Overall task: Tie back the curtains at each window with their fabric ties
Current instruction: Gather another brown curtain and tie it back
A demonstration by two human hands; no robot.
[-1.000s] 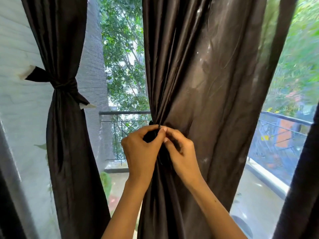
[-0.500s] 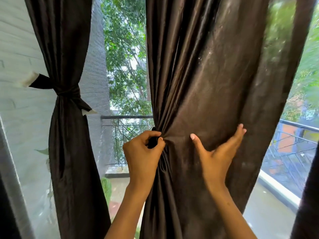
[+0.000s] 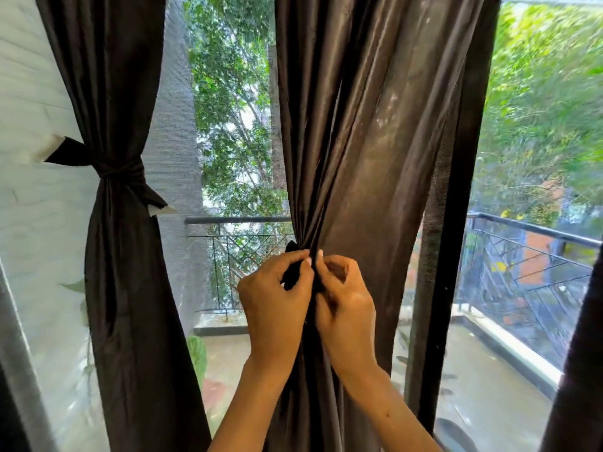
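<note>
Left of the middle curtain (image 3: pixel 375 141), the other curtain (image 3: pixel 120 256) hangs already knotted with its tie (image 3: pixel 114 166). Your left hand (image 3: pixel 274 298) pinches a dark fabric tie (image 3: pixel 291 275) at the middle curtain's gathered waist. Your right hand (image 3: pixel 346 301), touching the left, pinches the bunched folds there.

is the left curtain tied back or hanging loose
Tied back: a fabric tie is knotted around the left curtain, cinching it narrow at that spot.
</note>
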